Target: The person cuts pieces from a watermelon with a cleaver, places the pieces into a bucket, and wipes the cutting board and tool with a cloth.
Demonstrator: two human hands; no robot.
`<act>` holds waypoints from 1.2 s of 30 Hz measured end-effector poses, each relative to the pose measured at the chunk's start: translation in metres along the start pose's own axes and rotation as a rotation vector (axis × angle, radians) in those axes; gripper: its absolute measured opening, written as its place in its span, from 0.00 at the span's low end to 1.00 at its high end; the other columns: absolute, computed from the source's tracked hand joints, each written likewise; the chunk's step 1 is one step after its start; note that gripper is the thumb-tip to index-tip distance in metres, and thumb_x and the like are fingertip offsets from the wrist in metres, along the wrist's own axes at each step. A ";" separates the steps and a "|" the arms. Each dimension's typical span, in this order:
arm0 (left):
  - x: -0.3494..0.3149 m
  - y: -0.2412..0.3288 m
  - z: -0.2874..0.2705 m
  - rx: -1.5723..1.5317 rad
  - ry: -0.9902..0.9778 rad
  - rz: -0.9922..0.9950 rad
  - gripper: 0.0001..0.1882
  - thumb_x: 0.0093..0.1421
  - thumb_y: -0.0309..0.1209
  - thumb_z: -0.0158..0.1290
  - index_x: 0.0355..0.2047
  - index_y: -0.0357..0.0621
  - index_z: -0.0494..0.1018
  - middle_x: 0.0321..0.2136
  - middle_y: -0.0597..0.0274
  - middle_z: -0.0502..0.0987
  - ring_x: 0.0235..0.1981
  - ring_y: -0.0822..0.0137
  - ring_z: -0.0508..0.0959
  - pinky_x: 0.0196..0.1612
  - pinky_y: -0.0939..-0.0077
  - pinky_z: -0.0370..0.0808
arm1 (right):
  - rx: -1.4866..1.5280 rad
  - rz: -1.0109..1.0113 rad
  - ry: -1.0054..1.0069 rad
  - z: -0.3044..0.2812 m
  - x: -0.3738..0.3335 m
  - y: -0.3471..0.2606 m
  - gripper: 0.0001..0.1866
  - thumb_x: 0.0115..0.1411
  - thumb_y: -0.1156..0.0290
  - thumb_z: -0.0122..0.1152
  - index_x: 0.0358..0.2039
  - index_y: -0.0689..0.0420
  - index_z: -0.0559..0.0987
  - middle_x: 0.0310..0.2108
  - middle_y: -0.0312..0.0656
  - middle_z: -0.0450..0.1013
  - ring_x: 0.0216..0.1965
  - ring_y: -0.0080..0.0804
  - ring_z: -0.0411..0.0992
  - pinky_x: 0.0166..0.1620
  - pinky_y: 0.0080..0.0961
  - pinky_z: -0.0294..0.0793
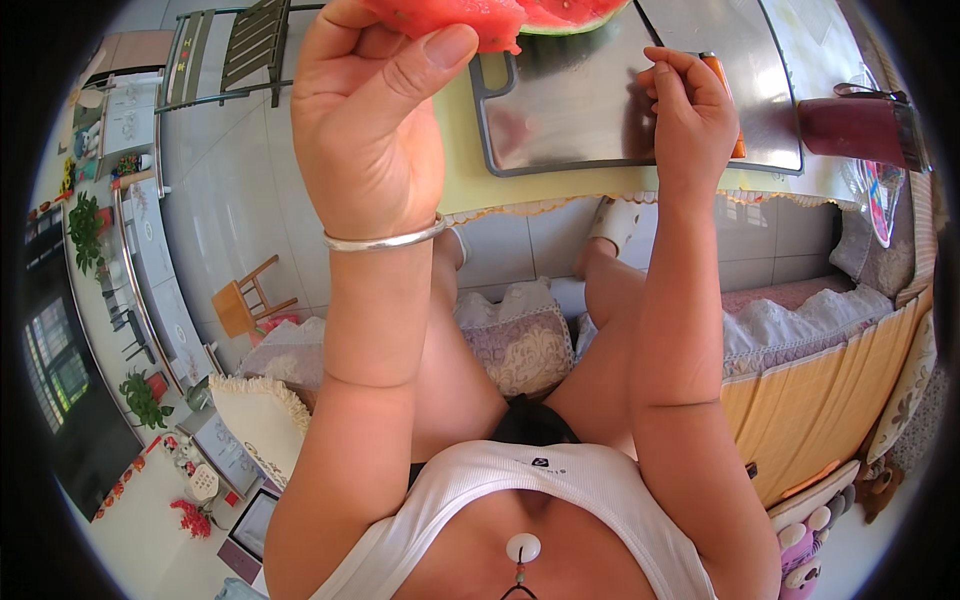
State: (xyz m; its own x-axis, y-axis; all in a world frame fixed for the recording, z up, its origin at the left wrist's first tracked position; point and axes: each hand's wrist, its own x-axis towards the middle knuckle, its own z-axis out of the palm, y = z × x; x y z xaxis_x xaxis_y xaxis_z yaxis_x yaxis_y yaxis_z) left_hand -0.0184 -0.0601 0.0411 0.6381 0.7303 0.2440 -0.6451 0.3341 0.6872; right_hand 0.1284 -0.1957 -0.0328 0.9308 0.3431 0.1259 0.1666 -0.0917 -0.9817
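My left hand (pixel 375 110) is raised at the top, with thumb and fingers closed on a red piece of watermelon (pixel 440 15) that the picture's edge cuts off. Just right of it, more watermelon with a green rind (pixel 575 22) shows over a shiny metal cutting board (pixel 570 110). My right hand (pixel 693 105) is above the board's right part, fingers curled in and thumb against them, with nothing visible in them. Close behind that hand lies an orange handle (pixel 738 145), perhaps a knife's; the hand partly hides it, and I cannot make out a blade.
The board lies on a table with a yellow cloth (pixel 455 170). A dark red pitcher-like container (pixel 855 127) stands at the right. My legs are under the table's edge. A small wooden chair (pixel 240 308) and a slatted rack (pixel 255 45) stand on the left.
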 end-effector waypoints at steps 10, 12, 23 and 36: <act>0.004 0.008 -0.013 0.137 -0.083 -0.017 0.22 0.56 0.15 0.53 0.52 0.38 0.70 0.49 0.56 0.76 0.52 0.57 0.73 0.60 0.51 0.63 | -0.021 0.035 0.007 0.001 0.000 -0.005 0.07 0.60 0.77 0.56 0.35 0.63 0.81 0.24 0.37 0.77 0.28 0.19 0.75 0.33 0.16 0.72; 0.004 0.010 -0.011 0.159 -0.096 -0.013 0.22 0.57 0.15 0.52 0.53 0.38 0.70 0.49 0.56 0.75 0.53 0.57 0.73 0.61 0.50 0.63 | -0.024 0.050 0.004 0.001 0.000 -0.007 0.07 0.60 0.77 0.56 0.35 0.63 0.81 0.24 0.37 0.77 0.28 0.20 0.75 0.33 0.16 0.72; 0.004 0.013 -0.015 0.121 -0.077 -0.012 0.21 0.57 0.16 0.51 0.53 0.39 0.70 0.50 0.57 0.75 0.54 0.56 0.73 0.60 0.50 0.64 | -0.011 0.029 0.005 0.000 0.001 -0.003 0.07 0.60 0.77 0.55 0.36 0.63 0.81 0.24 0.37 0.77 0.28 0.21 0.75 0.33 0.17 0.72; 0.001 0.012 0.002 0.081 -0.058 -0.131 0.25 0.53 0.16 0.57 0.53 0.39 0.70 0.52 0.55 0.73 0.53 0.55 0.73 0.59 0.50 0.66 | 0.027 0.087 -0.011 0.000 0.001 -0.010 0.07 0.61 0.79 0.54 0.36 0.64 0.80 0.23 0.37 0.75 0.27 0.19 0.74 0.32 0.16 0.70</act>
State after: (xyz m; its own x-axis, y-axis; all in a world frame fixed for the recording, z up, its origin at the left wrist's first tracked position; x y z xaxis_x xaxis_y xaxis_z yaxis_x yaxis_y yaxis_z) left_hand -0.0245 -0.0572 0.0507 0.7395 0.6469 0.1860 -0.5200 0.3735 0.7682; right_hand 0.1277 -0.1941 -0.0232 0.9378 0.3449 0.0389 0.0767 -0.0966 -0.9924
